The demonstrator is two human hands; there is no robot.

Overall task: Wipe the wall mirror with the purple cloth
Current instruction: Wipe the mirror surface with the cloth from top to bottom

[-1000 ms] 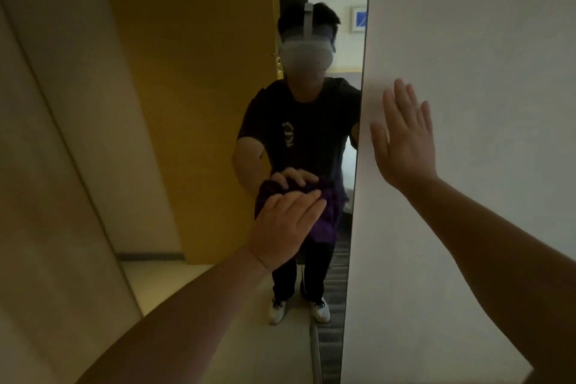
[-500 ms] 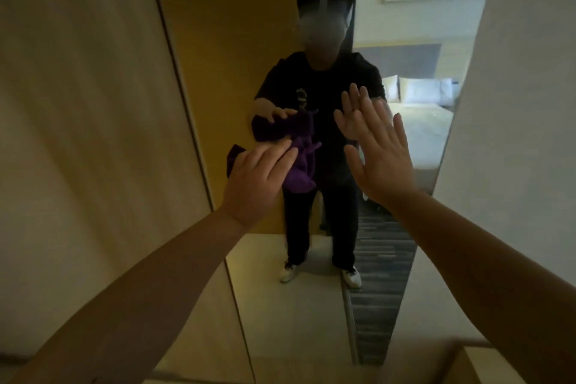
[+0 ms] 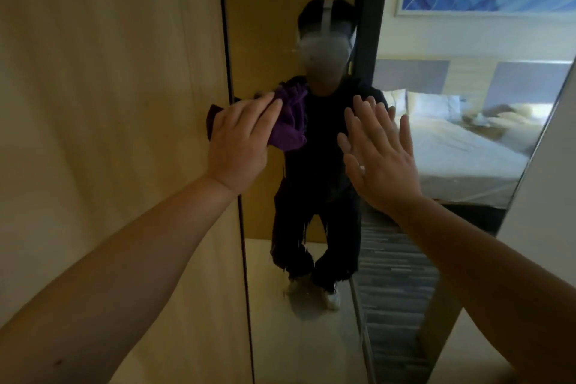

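The tall wall mirror [image 3: 311, 315] fills the middle of the view, between a wooden panel and a white wall. My left hand [image 3: 240, 140] presses the bunched purple cloth [image 3: 290, 125] flat against the glass near the mirror's left edge, at chest height. A fold of the cloth pokes out left of my hand, over the wooden panel. My right hand [image 3: 380, 159] is spread open, palm toward the glass, right of the cloth and holding nothing. Whether it touches the glass I cannot tell. The mirror reflects a person in dark clothes with both arms raised.
A light wooden panel [image 3: 109, 103] stands left of the mirror. A white wall [image 3: 548, 196] borders it on the right. Reflected in the glass are a bed with white sheets, a blue picture and striped carpet.
My left hand with the cloth has slid up and left to the mirror's left edge. My right hand came off the white wall and now faces the glass. The view has shifted right.
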